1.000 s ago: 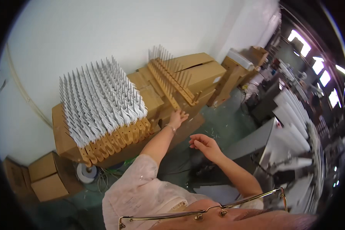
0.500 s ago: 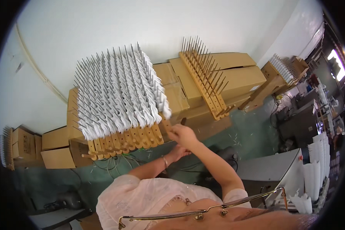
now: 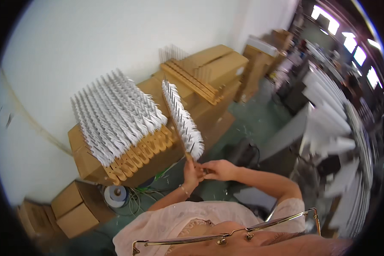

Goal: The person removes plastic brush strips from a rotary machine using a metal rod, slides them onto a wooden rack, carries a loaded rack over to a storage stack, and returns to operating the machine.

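My left hand (image 3: 192, 174) is closed around the lower wooden end of a pin bar (image 3: 184, 121), a long narrow strip of wood with metal pins and white strands wound among them. The bar stands tilted in front of me, apart from the others. Against its lower end, beside the left hand, my right hand (image 3: 221, 170) has its fingers drawn together; what they pinch is hidden. To the left, a row of similar pin bars (image 3: 115, 115) packed with white strands rests on a cardboard box, wooden ends toward me.
Bare pin bars (image 3: 190, 81) lie on a large carton (image 3: 222, 59) beyond. An open cardboard box (image 3: 79, 209) and a white spool (image 3: 115, 195) with loose cords are on the floor at left. Grey machinery and white rolls (image 3: 328, 123) stand to the right.
One strand-covered bar has come away from the right end of the row and is now raised in my left hand. The view has swung to the right.
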Motion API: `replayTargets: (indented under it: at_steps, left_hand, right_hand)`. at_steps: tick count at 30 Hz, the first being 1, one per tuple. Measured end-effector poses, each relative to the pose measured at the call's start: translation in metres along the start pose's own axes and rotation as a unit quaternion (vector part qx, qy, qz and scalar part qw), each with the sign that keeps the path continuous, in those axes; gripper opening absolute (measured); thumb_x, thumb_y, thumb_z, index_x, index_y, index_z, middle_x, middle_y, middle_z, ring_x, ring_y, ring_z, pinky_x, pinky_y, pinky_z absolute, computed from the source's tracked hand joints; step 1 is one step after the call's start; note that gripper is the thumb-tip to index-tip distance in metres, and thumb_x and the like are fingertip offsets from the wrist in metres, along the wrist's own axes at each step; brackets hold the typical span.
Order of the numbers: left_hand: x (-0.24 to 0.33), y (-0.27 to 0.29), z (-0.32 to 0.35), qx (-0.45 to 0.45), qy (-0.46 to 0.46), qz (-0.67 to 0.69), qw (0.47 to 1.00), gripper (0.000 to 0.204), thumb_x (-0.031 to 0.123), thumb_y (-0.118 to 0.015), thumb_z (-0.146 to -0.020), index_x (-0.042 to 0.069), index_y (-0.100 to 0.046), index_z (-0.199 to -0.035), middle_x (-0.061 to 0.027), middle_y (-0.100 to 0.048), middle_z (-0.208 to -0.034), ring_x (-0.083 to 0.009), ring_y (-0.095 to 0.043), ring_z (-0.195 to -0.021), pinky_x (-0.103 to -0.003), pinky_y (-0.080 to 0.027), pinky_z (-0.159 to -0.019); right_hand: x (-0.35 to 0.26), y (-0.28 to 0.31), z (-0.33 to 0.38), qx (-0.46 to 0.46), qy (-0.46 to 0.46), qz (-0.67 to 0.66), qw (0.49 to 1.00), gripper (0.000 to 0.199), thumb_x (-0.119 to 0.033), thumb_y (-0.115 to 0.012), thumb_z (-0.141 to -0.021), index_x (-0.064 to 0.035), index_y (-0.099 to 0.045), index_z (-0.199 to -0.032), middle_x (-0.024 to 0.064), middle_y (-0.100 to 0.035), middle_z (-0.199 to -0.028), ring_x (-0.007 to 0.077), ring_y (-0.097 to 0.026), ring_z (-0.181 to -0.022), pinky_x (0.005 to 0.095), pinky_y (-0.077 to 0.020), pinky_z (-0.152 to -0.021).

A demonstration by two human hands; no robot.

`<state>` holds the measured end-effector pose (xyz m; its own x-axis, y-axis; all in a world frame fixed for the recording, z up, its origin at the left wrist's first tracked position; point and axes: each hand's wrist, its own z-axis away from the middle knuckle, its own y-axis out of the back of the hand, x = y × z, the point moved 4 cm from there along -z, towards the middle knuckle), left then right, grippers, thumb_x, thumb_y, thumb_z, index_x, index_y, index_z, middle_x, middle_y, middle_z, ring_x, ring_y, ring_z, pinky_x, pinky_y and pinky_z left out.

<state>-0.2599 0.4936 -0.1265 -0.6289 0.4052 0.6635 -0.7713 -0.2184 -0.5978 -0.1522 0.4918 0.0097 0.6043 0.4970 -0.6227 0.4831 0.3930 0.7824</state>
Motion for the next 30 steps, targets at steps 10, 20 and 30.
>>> replayTargets:
  at_steps: [10, 20, 30]
  left_hand:
    - [0.026, 0.169, 0.154, -0.119, 0.07, -0.306, 0.942, 0.031, 0.037, -0.041, -0.087, 0.01, -0.046, -0.073, 0.0036, -0.038, -0.052, -0.0081, -0.039, -0.041, -0.023, -0.033, -0.036]
    - [0.075, 0.026, 0.167, -0.313, -0.045, -0.379, 0.87, 0.019, 0.026, -0.042, -0.086, 0.008, -0.046, -0.081, -0.0017, -0.044, -0.067, -0.0121, -0.046, -0.059, -0.023, -0.038, -0.046]
    - [0.016, -0.167, 0.18, -0.43, -0.085, -0.247, 0.864, 0.012, 0.016, -0.045, -0.084, 0.006, -0.045, -0.091, -0.0054, -0.05, -0.084, -0.0144, -0.052, -0.075, -0.021, -0.043, -0.053]
  right_hand:
    - [-0.048, 0.092, 0.095, 0.394, -0.082, 0.005, 0.916, 0.047, -0.007, -0.055, -0.075, -0.0037, -0.037, -0.118, 0.0101, -0.055, -0.076, 0.0164, -0.055, -0.063, 0.0282, -0.0449, -0.06]
    - [-0.136, 0.078, 0.303, 0.437, -0.114, 0.117, 0.885, 0.031, -0.028, -0.067, -0.064, -0.0059, -0.045, -0.059, 0.0047, -0.045, -0.049, 0.0206, -0.044, -0.043, 0.0314, -0.0343, -0.043]
    - [-0.178, 0.002, 0.58, 0.71, -0.269, 0.201, 0.619, 0.022, -0.009, -0.065, -0.063, -0.002, -0.047, -0.052, 0.0045, -0.042, -0.048, 0.0107, -0.04, -0.044, 0.0248, -0.0313, -0.041]
